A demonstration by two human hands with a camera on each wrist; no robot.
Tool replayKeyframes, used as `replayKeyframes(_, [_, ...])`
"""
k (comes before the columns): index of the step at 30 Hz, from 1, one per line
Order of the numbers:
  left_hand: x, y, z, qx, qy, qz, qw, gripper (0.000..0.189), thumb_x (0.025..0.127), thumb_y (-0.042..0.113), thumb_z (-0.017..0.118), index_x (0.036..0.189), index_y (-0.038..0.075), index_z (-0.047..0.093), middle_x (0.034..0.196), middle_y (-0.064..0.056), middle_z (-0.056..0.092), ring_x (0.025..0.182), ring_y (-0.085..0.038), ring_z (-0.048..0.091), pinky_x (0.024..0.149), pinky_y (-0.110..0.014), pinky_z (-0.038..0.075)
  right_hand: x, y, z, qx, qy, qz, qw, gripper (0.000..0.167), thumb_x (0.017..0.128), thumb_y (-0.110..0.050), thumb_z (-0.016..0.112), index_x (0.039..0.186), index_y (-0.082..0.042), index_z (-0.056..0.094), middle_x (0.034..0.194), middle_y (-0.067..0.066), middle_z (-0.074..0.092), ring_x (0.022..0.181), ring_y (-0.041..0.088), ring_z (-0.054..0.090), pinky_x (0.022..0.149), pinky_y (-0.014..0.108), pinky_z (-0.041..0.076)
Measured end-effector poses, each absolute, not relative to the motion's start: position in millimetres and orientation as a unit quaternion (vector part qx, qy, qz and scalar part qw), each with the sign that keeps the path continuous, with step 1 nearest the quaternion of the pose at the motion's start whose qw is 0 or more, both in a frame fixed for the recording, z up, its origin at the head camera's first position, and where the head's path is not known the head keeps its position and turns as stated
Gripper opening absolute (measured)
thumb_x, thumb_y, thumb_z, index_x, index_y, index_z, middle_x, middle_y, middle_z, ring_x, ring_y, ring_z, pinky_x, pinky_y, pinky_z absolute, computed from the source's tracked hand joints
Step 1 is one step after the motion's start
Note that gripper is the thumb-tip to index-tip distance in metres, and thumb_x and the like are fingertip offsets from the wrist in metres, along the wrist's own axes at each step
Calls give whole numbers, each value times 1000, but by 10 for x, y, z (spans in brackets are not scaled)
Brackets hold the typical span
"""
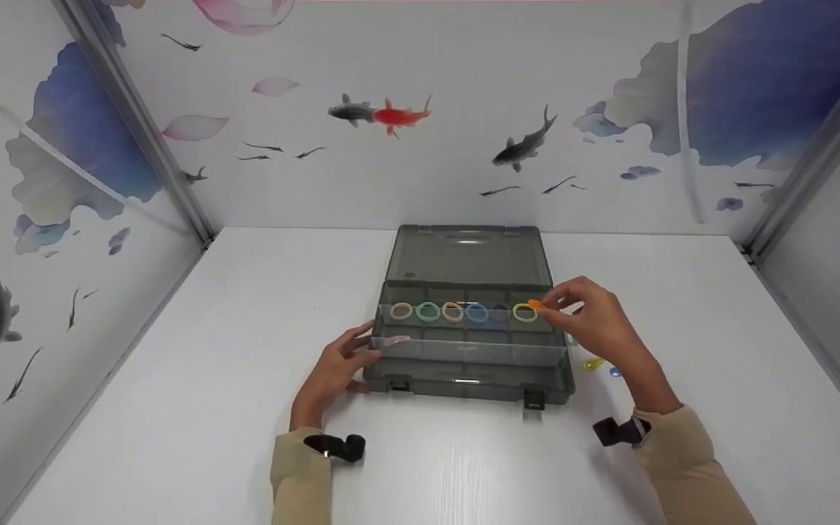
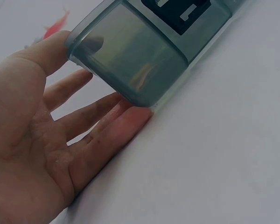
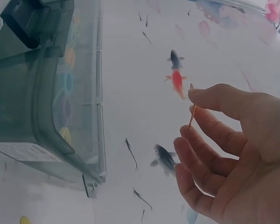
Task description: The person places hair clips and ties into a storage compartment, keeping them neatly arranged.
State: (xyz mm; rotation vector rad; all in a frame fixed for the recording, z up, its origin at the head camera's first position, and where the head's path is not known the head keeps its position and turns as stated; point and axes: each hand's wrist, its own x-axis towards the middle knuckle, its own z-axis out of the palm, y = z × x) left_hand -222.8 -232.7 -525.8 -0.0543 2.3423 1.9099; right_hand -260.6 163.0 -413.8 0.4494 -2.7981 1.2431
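Pinching a small orange piece [image 1: 536,304] with the right grip [image 1: 595,321], between thumb and fingertip, just beside the yellow-green ring [image 1: 514,313] and over the right side of a grey see-through box [image 1: 464,386]. Thin and edge-on from the right wrist camera, with the other fingers loosely bent. Steadying the box's left side with the left grip [image 1: 336,368], spread wide, with thumb at the upper edge and fingers reaching along the side near the bench [image 1: 427,474].

Standing open, with lid [image 1: 469,255] tipped back toward the painted wall [image 1: 420,193] and two black latches at the front edge. Lined up from left to right along the rear divider [image 1: 387,309]: beige ring [image 1: 392,312], mint ring [image 1: 418,312], peach ring [image 1: 443,313], blue ring [image 1: 467,313], dark violet ring [image 1: 493,313], then the yellow-green one. Further forward, by the left end of the front divider [image 1: 464,351], a pink piece [image 1: 397,340]. On the bench right of the box, below the right grip, a yellow piece [image 1: 593,364] and a blue piece [image 1: 615,372], close together. Around both forearms, beige sleeves [image 1: 682,445].
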Motion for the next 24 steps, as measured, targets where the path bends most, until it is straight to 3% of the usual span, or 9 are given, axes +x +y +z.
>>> replayKeyframes(4, [-2233, -2321, -5251, -17, 775, 629, 65, 60, 96, 24, 67, 152, 28, 44, 156, -16, 44, 134, -38, 53, 71, -41, 59, -2608, 1531, -4211, 170, -899, 403, 30, 12, 92, -19, 73, 100, -9, 72, 115, 11, 62, 107, 30, 63, 84, 40, 54])
replayKeyframes(9, [-2233, -2318, -5250, -13, 777, 626, 66, 62, 96, 27, 68, 153, 27, 43, 157, -17, 42, 134, -38, 53, 75, -43, 60, -2603, 1347, -4267, 192, -891, 410, 24, 11, 91, -17, 74, 99, -10, 72, 115, 12, 63, 110, 35, 62, 91, 49, 53])
replayKeyframes(19, [-2237, -2322, -5236, -12, 776, 628, 61, 61, 96, 28, 69, 152, 29, 44, 156, -15, 44, 134, -38, 53, 73, -42, 61, -2653, 906, -4211, 230, -883, 409, 19, 10, 91, -21, 75, 96, -14, 72, 114, 9, 62, 109, 29, 63, 94, 49, 53])
replayKeyframes(24, [-2232, -2338, -5244, -13, 777, 626, 63, 62, 95, 30, 69, 152, 29, 45, 156, -16, 44, 134, -38, 53, 72, -42, 61, -2743, 632, -4207, 261, -880, 396, 18, 9, 91, -18, 74, 95, -11, 72, 117, 12, 62, 113, 32, 62, 95, 50, 53])
